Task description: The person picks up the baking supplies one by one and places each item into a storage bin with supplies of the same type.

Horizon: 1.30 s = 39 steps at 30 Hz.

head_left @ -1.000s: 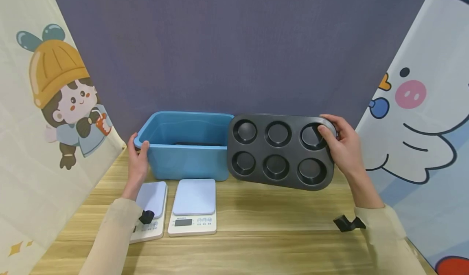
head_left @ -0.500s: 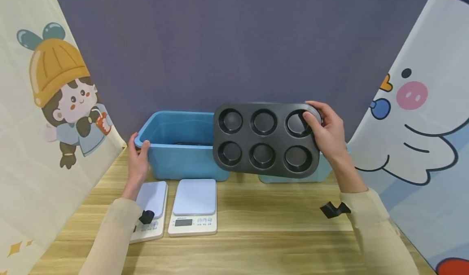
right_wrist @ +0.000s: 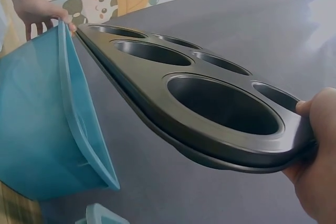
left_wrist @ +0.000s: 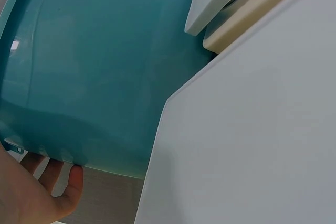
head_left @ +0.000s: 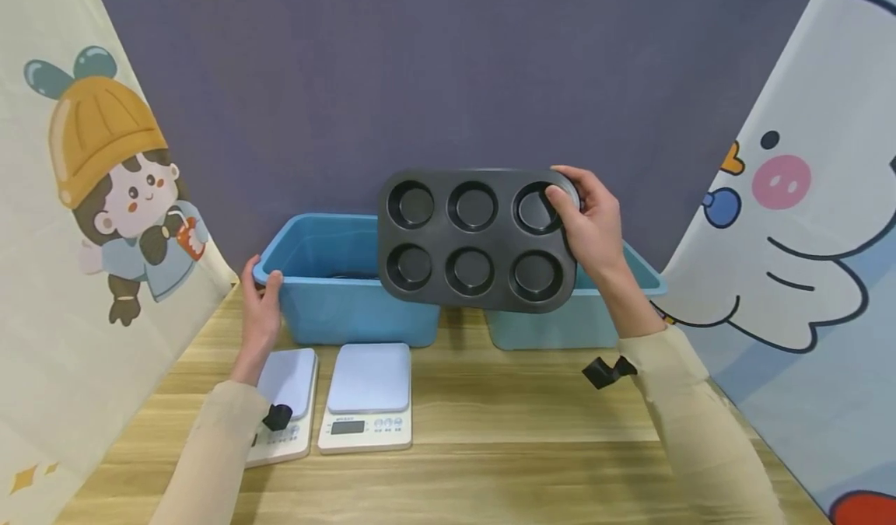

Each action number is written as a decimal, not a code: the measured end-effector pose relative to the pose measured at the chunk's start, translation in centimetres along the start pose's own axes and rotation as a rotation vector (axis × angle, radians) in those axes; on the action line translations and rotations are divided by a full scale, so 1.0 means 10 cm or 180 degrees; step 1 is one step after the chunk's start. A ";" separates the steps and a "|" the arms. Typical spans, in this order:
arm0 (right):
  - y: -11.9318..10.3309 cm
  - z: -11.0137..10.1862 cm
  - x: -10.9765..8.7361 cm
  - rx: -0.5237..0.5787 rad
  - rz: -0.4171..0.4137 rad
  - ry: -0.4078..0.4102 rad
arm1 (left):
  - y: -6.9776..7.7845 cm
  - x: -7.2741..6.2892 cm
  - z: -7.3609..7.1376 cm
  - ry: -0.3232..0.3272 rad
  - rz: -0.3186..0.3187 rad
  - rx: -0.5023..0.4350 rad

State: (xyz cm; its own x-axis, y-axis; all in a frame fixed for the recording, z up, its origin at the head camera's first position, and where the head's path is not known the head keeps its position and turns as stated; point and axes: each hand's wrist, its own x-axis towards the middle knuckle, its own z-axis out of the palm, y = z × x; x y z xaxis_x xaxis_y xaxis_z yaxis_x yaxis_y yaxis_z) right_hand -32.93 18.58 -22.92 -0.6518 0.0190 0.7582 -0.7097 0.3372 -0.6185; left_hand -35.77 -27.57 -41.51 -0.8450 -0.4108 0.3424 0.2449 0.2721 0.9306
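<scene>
Lifted but not yet set down, the muffin tray (head_left: 476, 237) is clamped in the grip of the right hand (head_left: 593, 225), blue bin (head_left: 353, 313) at its eight o'clock, pale bin (head_left: 549, 329) at four; the left hand (head_left: 261, 315) clasps the blue bin's nine-o'clock end.

blue bin (head_left: 350, 311) in every view

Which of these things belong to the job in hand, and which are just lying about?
In the job, it seems:
Muffin tin, held by the right hand
Left blue bin, rim gripped by the left hand

Probably just lying about:
Left scale, not held
Right scale, not held
Paler bin, not held; role uncertain
</scene>
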 end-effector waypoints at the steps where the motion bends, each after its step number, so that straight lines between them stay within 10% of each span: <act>1: 0.00 0.02 0.02 0.0007 -0.0002 -0.0003 | 0.00 0.00 0.00 0.0006 -0.0034 0.0015; 39: 0.16 0.98 0.46 0.0002 0.0219 -0.0052 | -0.01 -0.02 0.02 0.0024 -0.0028 0.0074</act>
State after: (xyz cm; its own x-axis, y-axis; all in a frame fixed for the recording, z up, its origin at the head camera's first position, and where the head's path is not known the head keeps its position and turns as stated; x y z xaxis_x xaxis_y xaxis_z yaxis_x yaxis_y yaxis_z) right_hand -39.72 10.04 -22.42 -0.7033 0.0267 0.7104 -0.6632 0.3351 -0.6692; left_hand -35.70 -27.37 -41.71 -0.8435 -0.4197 0.3352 0.2262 0.2886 0.9304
